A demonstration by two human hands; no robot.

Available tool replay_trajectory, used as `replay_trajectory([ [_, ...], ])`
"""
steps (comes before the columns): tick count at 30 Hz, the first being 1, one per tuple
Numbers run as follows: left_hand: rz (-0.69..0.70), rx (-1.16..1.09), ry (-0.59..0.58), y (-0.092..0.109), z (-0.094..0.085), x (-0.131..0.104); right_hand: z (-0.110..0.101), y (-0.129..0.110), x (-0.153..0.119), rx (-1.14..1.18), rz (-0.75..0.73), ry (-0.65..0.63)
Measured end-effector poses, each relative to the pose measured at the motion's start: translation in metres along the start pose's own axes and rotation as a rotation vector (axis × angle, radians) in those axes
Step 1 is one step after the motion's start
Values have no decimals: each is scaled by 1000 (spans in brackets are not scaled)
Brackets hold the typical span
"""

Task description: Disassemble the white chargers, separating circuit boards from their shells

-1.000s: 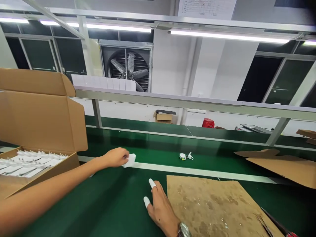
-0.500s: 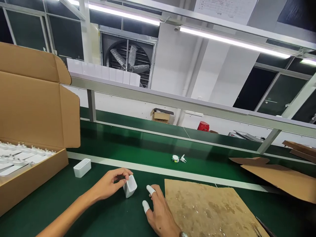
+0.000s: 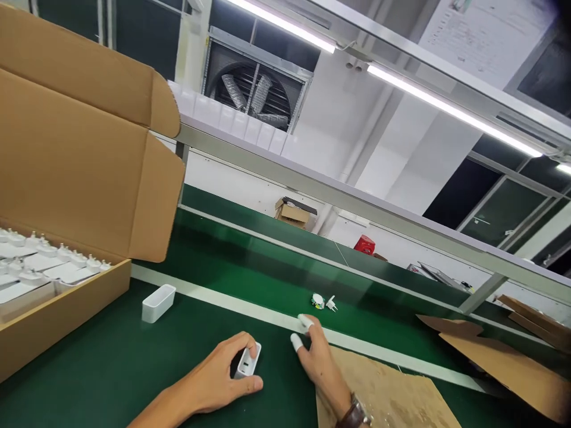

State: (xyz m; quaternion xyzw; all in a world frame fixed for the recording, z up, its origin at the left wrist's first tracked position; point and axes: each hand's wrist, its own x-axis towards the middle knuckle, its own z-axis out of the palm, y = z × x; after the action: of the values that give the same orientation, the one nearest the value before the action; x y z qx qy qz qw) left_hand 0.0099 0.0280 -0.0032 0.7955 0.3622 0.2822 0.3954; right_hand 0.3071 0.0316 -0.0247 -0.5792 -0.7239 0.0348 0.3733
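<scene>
My left hand (image 3: 218, 375) has its thumb and fingers around a small white plastic charger housing (image 3: 248, 360) on the dark green surface. A small slot shows inside this housing. To the right, my right hand (image 3: 320, 358) holds nothing; thumb and index finger, both in white finger cots, are apart. Just beyond its fingertips lie a small round white part (image 3: 318, 301) with a bit of yellow and a white two-pin plug piece (image 3: 331, 304). Another open white housing (image 3: 158, 304) stands farther left, touched by neither hand.
An open cardboard box (image 3: 89, 315) at the left holds rows of white plug chargers (image 3: 62, 258). A stained cardboard sheet (image 3: 388, 386) lies under my right wrist. More flat cardboard (image 3: 504, 362) lies at the right. A metal shelf rail (image 3: 339, 196) crosses above the bench.
My left hand has turned and moved its housing right and nearer, from tilted to lower on the surface. My right hand has moved right and forward, towards the small parts. The view has tilted.
</scene>
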Motion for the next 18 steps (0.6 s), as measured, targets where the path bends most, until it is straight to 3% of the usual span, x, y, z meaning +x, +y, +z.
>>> replay_trajectory([
  [5, -1, -33, -1, 11, -8, -6, -16, 41, 70, -136, 145, 5],
  [9, -7, -50, -3, 11, -10, -6, -16, 41, 95, -175, 239, 2],
  [13, 39, -40, 13, 4, -8, -3, -21, 16, 87, -73, 224, -48],
  [18, 101, -26, 40, 1, -4, 2, -21, -20, 29, 199, 218, -212],
])
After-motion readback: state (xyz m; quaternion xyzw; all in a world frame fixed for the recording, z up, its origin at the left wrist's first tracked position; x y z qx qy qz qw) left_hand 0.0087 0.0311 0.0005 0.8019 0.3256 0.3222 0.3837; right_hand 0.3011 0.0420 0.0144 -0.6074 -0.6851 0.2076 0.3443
